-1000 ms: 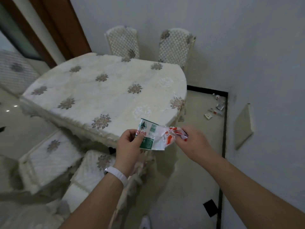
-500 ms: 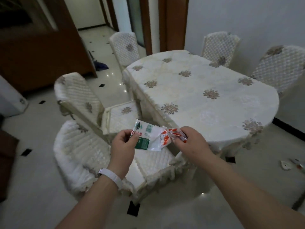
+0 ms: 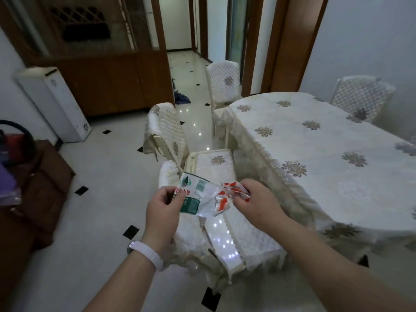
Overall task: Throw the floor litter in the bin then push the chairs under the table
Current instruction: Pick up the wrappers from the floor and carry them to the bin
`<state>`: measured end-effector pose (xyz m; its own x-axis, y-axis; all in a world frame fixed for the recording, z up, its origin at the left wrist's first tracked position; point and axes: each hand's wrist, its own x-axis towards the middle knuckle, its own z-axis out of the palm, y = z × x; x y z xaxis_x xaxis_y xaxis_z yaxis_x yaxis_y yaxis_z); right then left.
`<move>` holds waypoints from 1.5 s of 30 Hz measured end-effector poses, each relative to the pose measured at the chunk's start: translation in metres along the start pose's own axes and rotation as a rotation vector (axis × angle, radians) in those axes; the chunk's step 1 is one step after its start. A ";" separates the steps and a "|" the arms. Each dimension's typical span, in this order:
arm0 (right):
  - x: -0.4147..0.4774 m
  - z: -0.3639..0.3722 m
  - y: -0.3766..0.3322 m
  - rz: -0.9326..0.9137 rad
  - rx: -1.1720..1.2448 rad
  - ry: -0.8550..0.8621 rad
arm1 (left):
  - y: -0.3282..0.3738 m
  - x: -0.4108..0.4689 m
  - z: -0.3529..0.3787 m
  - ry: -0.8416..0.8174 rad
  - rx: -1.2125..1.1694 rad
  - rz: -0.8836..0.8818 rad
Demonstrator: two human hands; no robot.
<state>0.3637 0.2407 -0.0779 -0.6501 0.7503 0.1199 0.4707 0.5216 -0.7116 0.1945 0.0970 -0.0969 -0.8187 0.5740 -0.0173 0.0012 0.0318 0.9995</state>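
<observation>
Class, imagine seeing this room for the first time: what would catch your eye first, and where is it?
The hands at centre: the left hand pinches a green-and-white label, the right hand a red-and-white wrapper. At right spreads a table under a flowered cloth. Beside it, a near chair and a far chair stand pulled out.

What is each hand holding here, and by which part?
The left hand pinches the green-and-white label at its left edge; the right hand pinches the red-and-white wrapper by its right end.
</observation>
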 end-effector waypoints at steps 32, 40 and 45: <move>0.282 0.304 -0.262 -0.218 0.115 -0.163 | 0.005 0.301 -0.351 0.419 0.041 0.070; 0.424 0.319 -0.283 -0.255 0.172 -0.120 | 0.034 0.432 -0.349 0.443 0.124 0.098; 0.473 0.339 -0.292 -0.271 0.182 -0.125 | 0.036 0.489 -0.357 0.439 0.136 0.105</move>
<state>-0.2835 0.3057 -0.0484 -0.8100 0.5333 0.2438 0.1643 0.6054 -0.7787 -0.4109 0.0873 -0.0596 -0.9754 0.1807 0.1260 0.1483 0.1155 0.9822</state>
